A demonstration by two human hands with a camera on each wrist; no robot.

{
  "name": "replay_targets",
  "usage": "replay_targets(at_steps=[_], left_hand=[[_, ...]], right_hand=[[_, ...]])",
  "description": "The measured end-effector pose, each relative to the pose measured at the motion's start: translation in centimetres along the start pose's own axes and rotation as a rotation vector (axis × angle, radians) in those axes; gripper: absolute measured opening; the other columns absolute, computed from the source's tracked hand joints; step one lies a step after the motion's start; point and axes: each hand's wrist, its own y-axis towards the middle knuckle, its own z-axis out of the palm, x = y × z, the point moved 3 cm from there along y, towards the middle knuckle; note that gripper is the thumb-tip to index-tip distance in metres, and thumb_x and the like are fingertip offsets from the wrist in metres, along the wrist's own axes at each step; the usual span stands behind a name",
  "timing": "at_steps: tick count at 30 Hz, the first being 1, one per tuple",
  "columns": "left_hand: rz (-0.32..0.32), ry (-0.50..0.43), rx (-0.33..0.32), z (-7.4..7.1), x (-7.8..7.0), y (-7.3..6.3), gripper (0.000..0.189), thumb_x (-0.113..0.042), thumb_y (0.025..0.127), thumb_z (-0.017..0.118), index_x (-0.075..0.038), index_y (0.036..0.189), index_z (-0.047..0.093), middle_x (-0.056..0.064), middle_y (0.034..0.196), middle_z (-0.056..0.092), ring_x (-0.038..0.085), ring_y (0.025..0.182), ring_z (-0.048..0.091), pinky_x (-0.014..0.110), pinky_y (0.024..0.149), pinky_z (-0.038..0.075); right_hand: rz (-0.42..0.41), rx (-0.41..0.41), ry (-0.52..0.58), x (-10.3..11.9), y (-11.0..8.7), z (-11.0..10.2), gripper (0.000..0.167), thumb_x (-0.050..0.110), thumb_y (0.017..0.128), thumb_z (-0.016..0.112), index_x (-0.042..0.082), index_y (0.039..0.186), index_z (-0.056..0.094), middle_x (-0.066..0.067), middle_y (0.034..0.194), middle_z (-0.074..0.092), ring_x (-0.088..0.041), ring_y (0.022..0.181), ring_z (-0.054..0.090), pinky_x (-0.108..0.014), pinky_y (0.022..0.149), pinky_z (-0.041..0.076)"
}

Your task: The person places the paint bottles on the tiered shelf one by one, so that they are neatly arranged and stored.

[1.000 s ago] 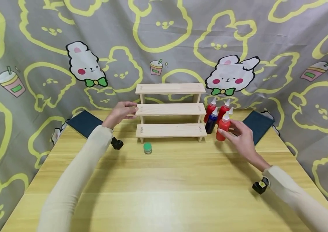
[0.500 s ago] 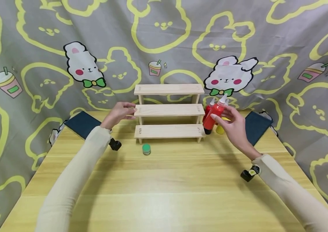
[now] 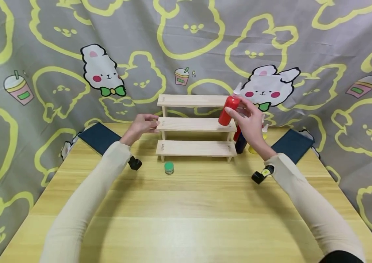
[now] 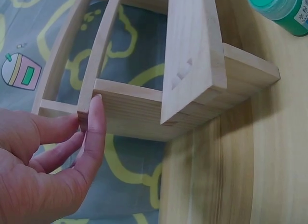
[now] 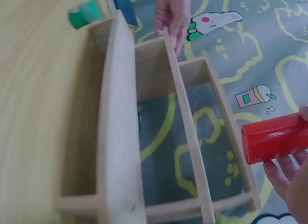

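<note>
A three-step wooden shelf [image 3: 195, 148] stands on the table against the cloth. My left hand [image 3: 141, 127] pinches the left end of its middle board between thumb and fingers, as the left wrist view [image 4: 62, 156] shows. My right hand [image 3: 250, 118] grips a red squeeze bottle [image 3: 227, 111] with a white nozzle cap, tilted, in front of the right end of the upper boards. In the right wrist view the red bottle [image 5: 269, 139] hangs apart from the boards. Behind the right forearm, a dark blue bottle [image 3: 241, 144] and other bottles, red and yellow, are partly hidden.
A small green-lidded jar [image 3: 169, 168] sits before the shelf's left front. Dark flat panels lie at the left [image 3: 98, 138] and right [image 3: 293, 145] of the table [image 3: 186, 219]. Patterned grey cloth [image 3: 205, 44] hangs close behind.
My right hand has lifted the red squeeze bottle from among the other bottles and carried it up and left toward the shelf. The left hand keeps its place on the middle board.
</note>
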Motion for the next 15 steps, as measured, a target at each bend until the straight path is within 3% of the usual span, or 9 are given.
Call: replay_targets(at_steps=[6,11,15], left_hand=[[0.004,-0.029,-0.015,0.4,0.2,-0.3,0.042,-0.003,0.107,0.057,0.012,0.145,0.051,0.021,0.122,0.056,0.013,0.079,0.066,0.026,0.083,0.066],[-0.002,-0.033,-0.018,0.4,0.1,-0.2,0.043,-0.003,0.108,0.055,0.011,0.148,0.049,0.022,0.126,0.056,0.011,0.076,0.07,0.036,0.093,0.065],[-0.014,-0.075,-0.003,0.0,0.1,0.0,0.044,-0.002,0.107,0.055,0.01,0.149,0.048,0.022,0.133,0.054,0.011,0.082,0.068,0.047,0.106,0.056]], right_hand=[[0.05,0.002,0.057,-0.2,1.4,2.6,0.051,0.022,0.093,0.082,0.017,0.142,0.067,-0.012,0.128,0.071,-0.017,0.106,0.069,-0.02,0.086,0.061],[0.006,-0.022,0.125,0.2,3.1,4.9,0.049,0.022,0.092,0.083,0.015,0.139,0.069,-0.012,0.124,0.071,-0.02,0.103,0.068,-0.022,0.085,0.062],[0.009,-0.065,0.167,0.6,4.9,6.8,0.05,0.024,0.091,0.084,0.015,0.138,0.069,-0.011,0.124,0.07,-0.022,0.102,0.067,-0.024,0.085,0.062]])
